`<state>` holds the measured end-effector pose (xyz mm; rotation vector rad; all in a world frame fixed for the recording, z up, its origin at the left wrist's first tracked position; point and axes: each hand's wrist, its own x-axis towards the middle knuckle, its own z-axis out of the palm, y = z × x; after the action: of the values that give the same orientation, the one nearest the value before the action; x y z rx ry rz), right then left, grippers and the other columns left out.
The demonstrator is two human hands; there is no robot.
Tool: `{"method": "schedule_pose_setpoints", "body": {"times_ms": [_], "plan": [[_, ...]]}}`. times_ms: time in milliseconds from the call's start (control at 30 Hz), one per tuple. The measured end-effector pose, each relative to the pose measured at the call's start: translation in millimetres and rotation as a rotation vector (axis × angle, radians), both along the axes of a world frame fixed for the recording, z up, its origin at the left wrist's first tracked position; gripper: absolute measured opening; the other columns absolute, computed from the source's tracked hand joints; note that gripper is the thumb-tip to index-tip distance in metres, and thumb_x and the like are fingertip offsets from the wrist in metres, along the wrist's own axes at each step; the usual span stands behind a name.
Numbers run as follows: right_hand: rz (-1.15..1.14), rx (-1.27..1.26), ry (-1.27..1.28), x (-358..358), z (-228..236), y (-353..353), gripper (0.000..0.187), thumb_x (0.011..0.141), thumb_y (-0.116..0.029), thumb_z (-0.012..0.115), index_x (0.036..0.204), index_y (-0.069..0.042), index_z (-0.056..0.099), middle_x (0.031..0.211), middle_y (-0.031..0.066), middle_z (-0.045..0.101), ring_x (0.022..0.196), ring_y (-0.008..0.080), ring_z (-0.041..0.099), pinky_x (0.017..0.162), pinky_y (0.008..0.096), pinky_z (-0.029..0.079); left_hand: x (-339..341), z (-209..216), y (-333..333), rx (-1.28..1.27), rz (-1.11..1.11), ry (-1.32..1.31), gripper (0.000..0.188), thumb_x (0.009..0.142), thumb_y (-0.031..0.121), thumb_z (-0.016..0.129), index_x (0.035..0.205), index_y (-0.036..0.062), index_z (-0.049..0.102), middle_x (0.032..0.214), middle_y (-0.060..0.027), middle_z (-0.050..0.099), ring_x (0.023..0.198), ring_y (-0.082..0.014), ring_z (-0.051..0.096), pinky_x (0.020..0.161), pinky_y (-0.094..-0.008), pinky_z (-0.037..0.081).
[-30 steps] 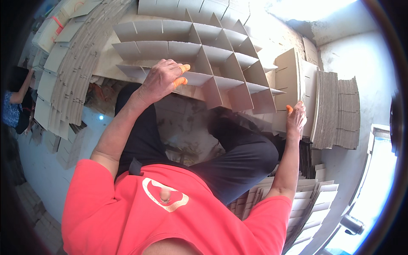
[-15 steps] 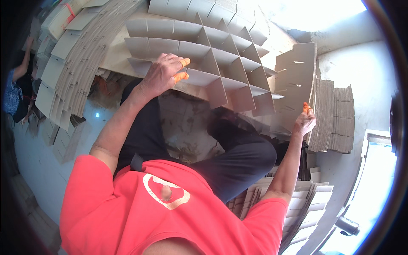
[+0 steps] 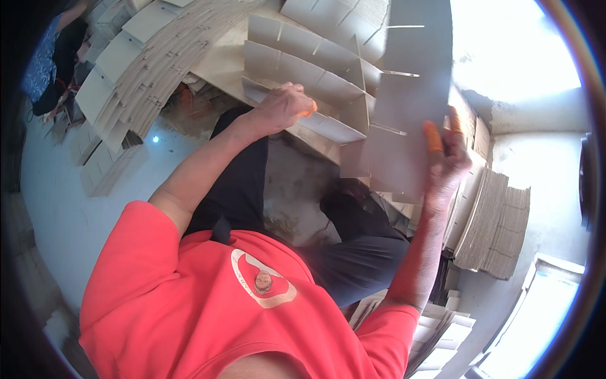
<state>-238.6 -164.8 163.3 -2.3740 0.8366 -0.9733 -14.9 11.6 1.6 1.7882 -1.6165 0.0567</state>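
Observation:
My right hand (image 3: 448, 161), with orange covers on two digits, grips the edge of a broad, slotted cardboard sheet (image 3: 410, 95). This sheet stands raised over the right part of a cardboard divider grid (image 3: 303, 68), hiding some of its cells. The grid is made of interlocked grey strips standing on edge. My left hand (image 3: 281, 108) is closed at the grid's front strip (image 3: 331, 126), an orange cover showing at its fingertips. Whether those fingers pinch the strip is hidden.
Overlapping stacks of slotted cardboard (image 3: 142, 69) rise at the left. More bundled cardboard (image 3: 489, 221) stands on the right by the wall, and loose pieces (image 3: 442, 328) lie beside my right elbow. Another person's patterned clothing (image 3: 41, 66) shows at the far left.
My right hand has lifted a slotted sheet from the right-hand pile and brought it over the grid. My left hand, earlier with fingers apart, has closed at the front strip. The view has shifted.

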Motion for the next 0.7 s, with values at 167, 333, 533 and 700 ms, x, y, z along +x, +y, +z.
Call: {"method": "schedule_pose_setpoints", "body": {"times_ms": [167,333,533,700], "plan": [[0.217,0.132,0.044,43.3,-25.9,18.2,0.011,0.079,-0.001,0.067,0.086,0.007,0.063,0.108,0.018,0.067,0.052,0.0046,0.039,0.047,0.0242,0.038,-3.1,-0.2,-2.2,-0.091,0.007,-0.062,0.005,0.075,0.006,0.061,0.079,0.0046,0.063,0.068,-0.0058,0.059,0.071,-0.0229,0.057,0.067,-0.036,0.047],[0.234,0.077,0.085,64.8,-32.4,19.4,0.022,0.079,-0.001,0.067,0.098,0.008,0.062,0.071,0.0155,0.063,0.053,0.0074,0.033,0.048,0.025,0.037,-2.0,3.4,-3.0,-0.083,-0.02,-0.065,0.005,0.072,0.004,0.059,0.077,0.0027,0.062,0.066,-0.0094,0.058,0.069,-0.0259,0.057,0.066,-0.0375,0.046],[0.226,0.136,0.132,73.0,-31.1,17.7,0.018,0.08,-0.002,0.066,0.092,0.009,0.062,0.07,0.0143,0.062,0.054,0.0088,0.037,0.051,0.0266,0.039,-1.6,1.9,-5.2,-0.08,-0.013,-0.034,0.005,0.07,0.002,0.057,0.073,0.0024,0.06,0.065,-0.0104,0.057,0.069,-0.0265,0.057,0.065,-0.0387,0.046],[0.213,0.139,0.14,81.3,-28.3,19.6,0.015,0.078,-0.001,0.066,0.075,0.01,0.055,0.069,0.0148,0.059,0.056,0.0115,0.041,0.054,0.0278,0.042,-0.2,-0.2,-6.8,-0.081,-0.01,-0.019,0.004,0.068,0.001,0.057,0.072,0.0027,0.059,0.065,-0.0098,0.057,0.069,-0.0265,0.057,0.065,-0.0386,0.047]]}}
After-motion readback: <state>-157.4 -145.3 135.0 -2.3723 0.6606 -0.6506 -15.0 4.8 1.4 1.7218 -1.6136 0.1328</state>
